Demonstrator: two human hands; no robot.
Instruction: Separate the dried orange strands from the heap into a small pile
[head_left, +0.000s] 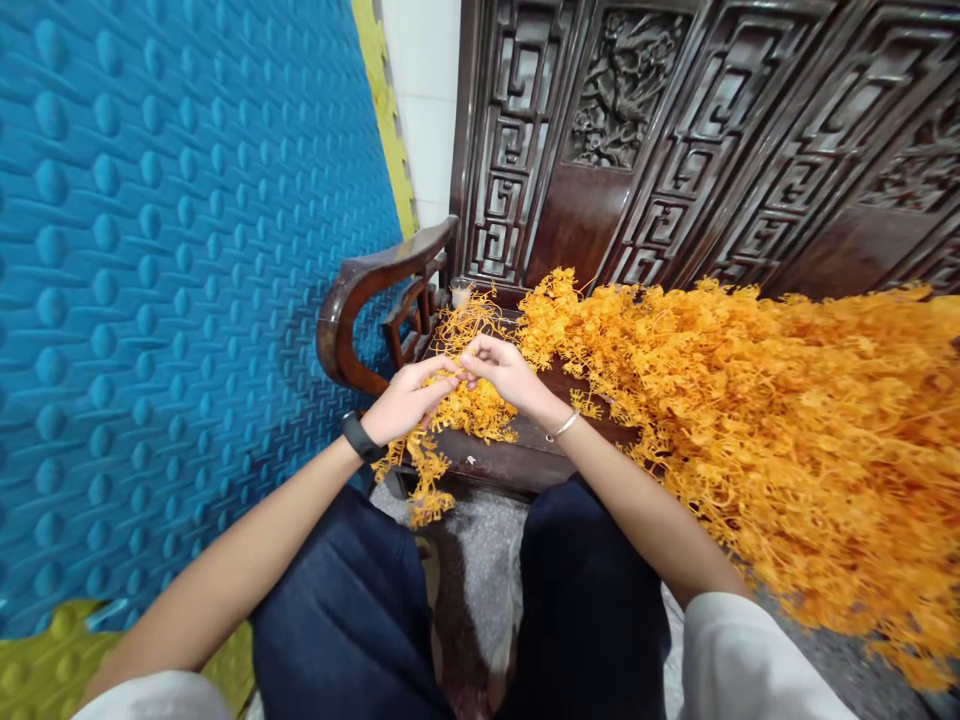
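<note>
My left hand (pixel 409 397) and my right hand (pixel 504 372) meet at the fingertips above a dark wooden bench seat (pixel 499 465). Both are closed in a pinch on an orange plastic sprig (pixel 442 380), mostly hidden by the fingers. Right below them lies a small heap of orange plastic sprigs (pixel 480 412). One strand (pixel 427 485) hangs over the seat's front edge under my left hand. Thin orange stems (pixel 469 322) spread out behind my fingers. A black band is on my left wrist, a silver bangle on my right.
A large pile of orange sprigs (pixel 787 400) covers the bench to the right. The carved backrest (pixel 630 90) rises behind, and a curved armrest (pixel 352 290) stands at left. Blue foam matting (pixel 187 250) fills the left side. A small white scrap (pixel 471 460) lies on the seat.
</note>
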